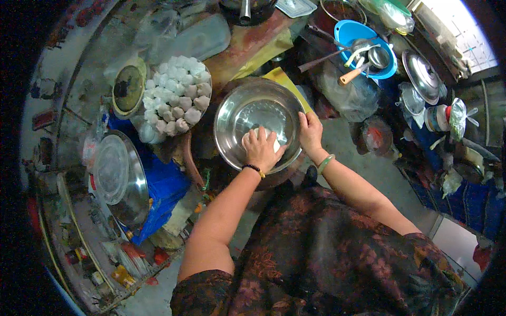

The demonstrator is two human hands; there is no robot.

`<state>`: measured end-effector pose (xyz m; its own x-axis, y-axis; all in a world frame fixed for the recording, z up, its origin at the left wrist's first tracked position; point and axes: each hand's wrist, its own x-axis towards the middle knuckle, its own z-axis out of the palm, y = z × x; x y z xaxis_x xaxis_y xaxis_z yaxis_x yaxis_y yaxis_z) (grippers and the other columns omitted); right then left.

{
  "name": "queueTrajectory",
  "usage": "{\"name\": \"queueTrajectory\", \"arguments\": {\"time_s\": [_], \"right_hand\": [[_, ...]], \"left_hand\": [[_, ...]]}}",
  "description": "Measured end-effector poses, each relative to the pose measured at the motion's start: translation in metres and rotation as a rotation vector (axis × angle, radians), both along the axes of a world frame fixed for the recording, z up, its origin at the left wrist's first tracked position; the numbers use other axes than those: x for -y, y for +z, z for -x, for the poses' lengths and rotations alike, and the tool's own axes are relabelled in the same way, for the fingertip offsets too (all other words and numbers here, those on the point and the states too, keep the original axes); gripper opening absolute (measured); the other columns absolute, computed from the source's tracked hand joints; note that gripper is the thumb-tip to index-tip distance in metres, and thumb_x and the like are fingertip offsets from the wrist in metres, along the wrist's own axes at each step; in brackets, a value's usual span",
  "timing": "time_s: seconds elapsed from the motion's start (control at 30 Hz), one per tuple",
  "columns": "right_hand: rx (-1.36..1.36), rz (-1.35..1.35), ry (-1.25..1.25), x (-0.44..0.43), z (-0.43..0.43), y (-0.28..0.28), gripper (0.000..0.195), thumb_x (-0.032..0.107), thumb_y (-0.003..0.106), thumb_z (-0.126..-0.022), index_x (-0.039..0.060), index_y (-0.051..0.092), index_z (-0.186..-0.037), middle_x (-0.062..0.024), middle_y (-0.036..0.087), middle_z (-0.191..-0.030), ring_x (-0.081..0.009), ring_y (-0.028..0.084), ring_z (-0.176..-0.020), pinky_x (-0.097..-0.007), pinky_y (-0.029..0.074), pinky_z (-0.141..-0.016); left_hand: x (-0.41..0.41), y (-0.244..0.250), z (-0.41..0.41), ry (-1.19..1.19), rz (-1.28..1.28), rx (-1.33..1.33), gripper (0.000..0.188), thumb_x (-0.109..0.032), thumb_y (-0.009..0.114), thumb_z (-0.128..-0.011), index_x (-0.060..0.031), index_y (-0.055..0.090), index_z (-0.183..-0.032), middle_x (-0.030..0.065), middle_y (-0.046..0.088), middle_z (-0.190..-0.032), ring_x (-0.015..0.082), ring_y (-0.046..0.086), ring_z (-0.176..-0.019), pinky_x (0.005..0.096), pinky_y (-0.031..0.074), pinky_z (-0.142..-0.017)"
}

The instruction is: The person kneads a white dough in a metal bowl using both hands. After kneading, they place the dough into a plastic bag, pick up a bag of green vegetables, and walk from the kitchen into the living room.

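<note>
A wide stainless steel basin (pixel 230 114) stands in front of me, its inside shiny and bare apart from one white lump that looks like dough (pixel 276 146). My left hand (pixel 261 148) lies over this lump with fingers spread and curved around it, covering most of it. On the basin's right rim, my right hand (pixel 311 132) grips with the thumb on top and the fingers outside. To the left of the basin, a round tray holds many whitish dough-like balls (pixel 184 103), close together; the far ones look paler.
At the upper right, a blue plastic basin (pixel 340 29) holds ladles and other utensils. A metal lid (pixel 421 77) leans beside it. On the left are a large metal bowl (pixel 139 189) with a clear lid and a blue box or bag (pixel 168 193). A wooden board (pixel 221 59) lies beyond the tray.
</note>
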<state>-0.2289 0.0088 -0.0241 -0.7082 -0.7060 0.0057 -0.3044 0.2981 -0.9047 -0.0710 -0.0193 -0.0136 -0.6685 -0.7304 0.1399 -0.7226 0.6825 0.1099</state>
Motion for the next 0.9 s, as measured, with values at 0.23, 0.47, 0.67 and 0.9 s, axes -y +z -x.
{"name": "queueTrajectory", "arguments": {"time_s": [0.23, 0.47, 0.67, 0.9], "right_hand": [[-0.002, -0.064, -0.037, -0.011, -0.003, -0.008, 0.029, 0.025, 0.054, -0.087, 0.0014, 0.048, -0.072, -0.0189, 0.050, -0.060, -0.0334, 0.045, -0.051, -0.0400, 0.037, -0.050], [0.043, -0.131, -0.005, -0.011, -0.001, -0.007, 0.027, 0.024, 0.054, -0.087, 0.0015, 0.048, -0.074, -0.0205, 0.051, -0.062, -0.0380, 0.050, -0.058, -0.0428, 0.039, -0.054], [0.103, -0.094, -0.004, -0.009, 0.000, 0.002, 0.030, 0.028, 0.052, -0.088, 0.0013, 0.048, -0.075, -0.0204, 0.051, -0.064, -0.0374, 0.050, -0.061, -0.0430, 0.039, -0.057], [0.110, -0.030, -0.036, -0.013, -0.002, 0.000, 0.031, 0.030, 0.051, -0.088, 0.0020, 0.048, -0.075, -0.0224, 0.054, -0.068, -0.0417, 0.053, -0.067, -0.0462, 0.039, -0.057]], "left_hand": [[0.036, -0.020, 0.022, -0.247, -0.112, 0.182, 0.050, -0.054, 0.063, -0.064, -0.0146, 0.059, -0.094, 0.0118, 0.046, -0.093, 0.0300, 0.048, -0.084, 0.0413, 0.045, -0.061], [0.077, -0.027, 0.053, -0.096, -0.348, 0.115, 0.051, -0.053, 0.056, -0.073, -0.0104, 0.058, -0.102, 0.0236, 0.058, -0.093, 0.0404, 0.058, -0.084, 0.0465, 0.048, -0.072], [0.117, -0.022, 0.046, 0.235, -0.532, -0.309, 0.038, -0.041, 0.053, -0.081, -0.0071, 0.056, -0.099, 0.0233, 0.060, -0.091, 0.0391, 0.058, -0.084, 0.0448, 0.045, -0.074], [0.062, -0.009, -0.001, -0.225, -0.107, -0.377, 0.036, -0.026, 0.064, -0.076, -0.0046, 0.047, -0.099, 0.0151, 0.046, -0.100, 0.0339, 0.048, -0.094, 0.0423, 0.041, -0.082]]}}
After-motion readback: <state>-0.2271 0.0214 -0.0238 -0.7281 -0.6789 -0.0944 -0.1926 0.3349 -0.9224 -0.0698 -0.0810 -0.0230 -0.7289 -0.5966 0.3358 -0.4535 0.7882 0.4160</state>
